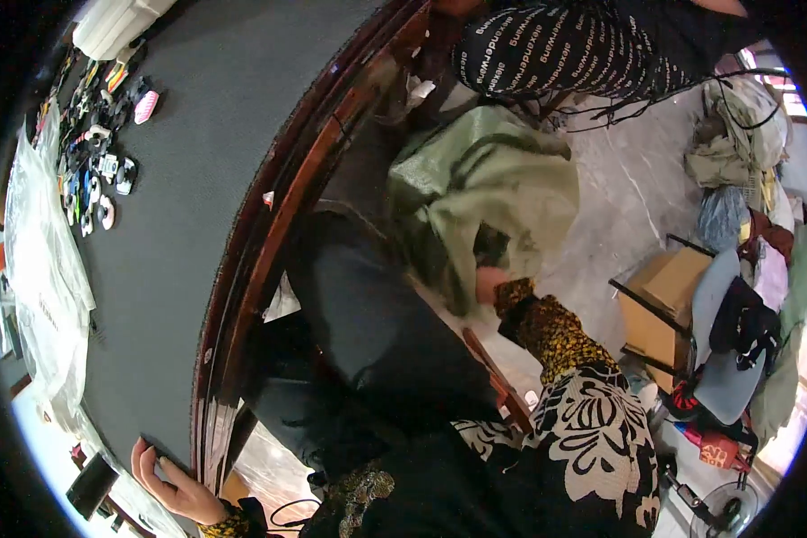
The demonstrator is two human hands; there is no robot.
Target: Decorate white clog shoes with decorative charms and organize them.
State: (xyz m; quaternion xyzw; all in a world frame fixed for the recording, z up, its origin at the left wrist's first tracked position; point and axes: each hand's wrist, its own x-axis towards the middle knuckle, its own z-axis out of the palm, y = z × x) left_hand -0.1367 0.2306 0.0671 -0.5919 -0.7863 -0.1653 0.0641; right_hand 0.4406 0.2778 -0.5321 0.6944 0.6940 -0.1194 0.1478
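Note:
My left hand [175,489] lies on the near edge of a dark grey tabletop [206,117], fingers stretched out and holding nothing. Down to the right of the table, my right hand [490,283] is at the side of a crumpled green woven sack [529,197] on the floor. The fingers of this hand are blurred and partly hidden against the sack, so their grip does not show. Just above it, a dark patch [490,244] breaks the green fabric; whether it is an opening or an object is unclear.
Clear plastic sheeting [49,269] and a pile of small colourful items [99,170] lie on the table's far left. Another person's patterned black garment [556,54] is beyond the sack. On the right stand a chair [726,359] with clothes, a cardboard box [659,314] and bags [722,218].

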